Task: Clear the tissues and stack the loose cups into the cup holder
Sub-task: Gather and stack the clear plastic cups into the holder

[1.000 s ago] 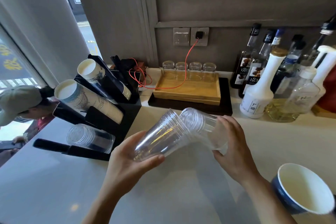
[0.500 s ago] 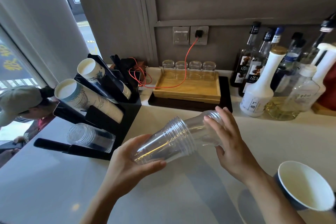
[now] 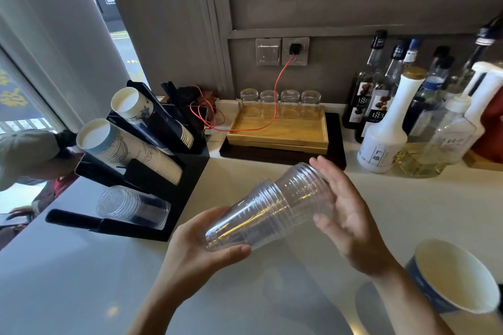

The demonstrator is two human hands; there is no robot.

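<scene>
A stack of clear plastic cups (image 3: 268,207) lies tilted in the air over the counter, rims pointing up and to the right. My left hand (image 3: 201,250) grips its narrow bottom end from below. My right hand (image 3: 344,215) has straight fingers and its palm presses against the wide rim end. The black cup holder (image 3: 152,171) stands at the left, with two rows of paper cups (image 3: 128,149) in its upper slots and a short row of clear cups (image 3: 133,207) in the lowest slot. No tissues are in view.
A blue paper cup (image 3: 454,277) stands at the lower right. A wooden tray (image 3: 280,130) with several upturned glasses sits at the back. Syrup bottles (image 3: 386,128) crowd the back right. A red cable (image 3: 272,114) runs from the wall socket across the tray.
The separate clear cups in my right hand have been slid into the stack in my left. My right hand's grip has opened into a flat palm at the rims.
</scene>
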